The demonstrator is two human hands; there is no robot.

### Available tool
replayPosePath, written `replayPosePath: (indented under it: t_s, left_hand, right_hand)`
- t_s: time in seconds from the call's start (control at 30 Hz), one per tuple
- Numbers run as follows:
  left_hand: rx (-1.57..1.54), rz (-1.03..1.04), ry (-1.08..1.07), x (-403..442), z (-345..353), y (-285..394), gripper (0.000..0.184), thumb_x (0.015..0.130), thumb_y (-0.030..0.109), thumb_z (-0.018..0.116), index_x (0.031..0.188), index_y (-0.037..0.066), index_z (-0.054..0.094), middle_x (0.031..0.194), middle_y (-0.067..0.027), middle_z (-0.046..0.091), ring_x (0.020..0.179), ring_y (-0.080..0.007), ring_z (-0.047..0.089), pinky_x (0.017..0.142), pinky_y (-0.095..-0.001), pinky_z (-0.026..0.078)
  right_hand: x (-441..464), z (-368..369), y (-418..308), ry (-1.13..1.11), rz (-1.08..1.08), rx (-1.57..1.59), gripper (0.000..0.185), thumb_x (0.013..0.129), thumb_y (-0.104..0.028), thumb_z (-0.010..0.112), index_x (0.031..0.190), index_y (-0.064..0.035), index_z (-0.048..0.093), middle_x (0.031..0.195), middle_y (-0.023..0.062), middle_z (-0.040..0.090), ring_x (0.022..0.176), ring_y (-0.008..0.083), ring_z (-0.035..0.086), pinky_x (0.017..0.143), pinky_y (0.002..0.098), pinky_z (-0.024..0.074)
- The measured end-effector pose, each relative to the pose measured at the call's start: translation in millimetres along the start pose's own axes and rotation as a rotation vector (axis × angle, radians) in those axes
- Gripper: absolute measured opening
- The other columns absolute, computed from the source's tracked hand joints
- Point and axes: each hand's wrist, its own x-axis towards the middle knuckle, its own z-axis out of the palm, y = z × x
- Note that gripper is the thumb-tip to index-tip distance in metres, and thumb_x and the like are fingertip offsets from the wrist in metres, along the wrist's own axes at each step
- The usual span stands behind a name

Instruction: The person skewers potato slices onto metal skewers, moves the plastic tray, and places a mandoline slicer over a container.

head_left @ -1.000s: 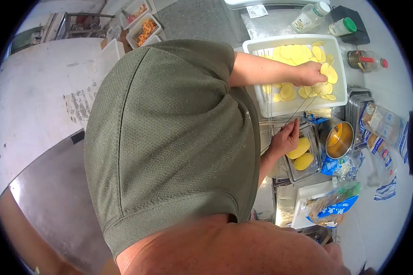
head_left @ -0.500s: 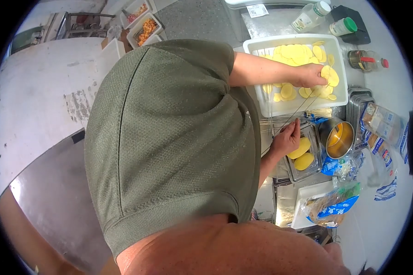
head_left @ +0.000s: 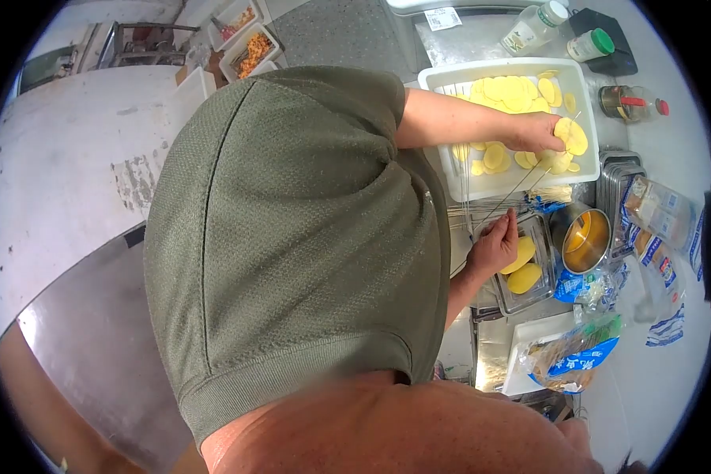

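My left hand [head_left: 539, 133] pinches a small group of yellow potato slices [head_left: 570, 137] over a white tub [head_left: 436, 79]. Thin skewers [head_left: 521, 186] run from those slices down to my right hand [head_left: 494, 242], whose closed fingers grip them. A skewer tip seems to poke out past the slices. More loose potato slices [head_left: 505, 91] lie spread in the tub beneath my left hand. Beside my right hand, a clear tray [head_left: 539, 299] holds yellow peeled potatoes [head_left: 524, 278], partly hidden by the fingers.
A metal pot [head_left: 583, 241] stands right of the clear tray, near stacked metal trays [head_left: 618, 178]. Bottles, including a green-capped jar [head_left: 591, 46] and a red-capped bottle [head_left: 633, 104], line the far side. Plastic packages [head_left: 574, 355] lie near a white board [head_left: 521, 355].
My left hand has shifted slightly right with the slices, and a skewer tip now shows beyond them. My right hand has moved a little the same way.
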Motion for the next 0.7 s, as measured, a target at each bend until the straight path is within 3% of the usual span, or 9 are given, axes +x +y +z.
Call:
replayPosePath:
  t_s: [0.33,0.7]
  left_hand:
    - [0.016,-0.042,-0.074,8,-5,-10,0.027,0.084,0.013,0.054,0.109,0.003,0.058,0.100,-0.0026,0.063,0.089,-0.0121,0.054,0.080,-0.0273,0.044]
    - [-0.053,-0.067,-0.039,-2,-6,1,0.028,0.084,0.015,0.054,0.109,0.004,0.058,0.099,-0.0025,0.062,0.088,-0.0128,0.053,0.077,-0.0278,0.043]
  right_hand:
    - [-1,-4,-1,-0.021,0.134,0.160,0.026,0.092,-0.005,0.052,0.115,0.0045,0.059,0.068,-0.0010,0.048,0.055,0.0044,0.038,0.047,0.0182,0.0318]
    - [5,-1,-4,0.001,0.074,0.130,0.025,0.092,-0.006,0.052,0.113,0.0053,0.059,0.066,-0.0017,0.049,0.055,0.0040,0.037,0.047,0.0182,0.0314]
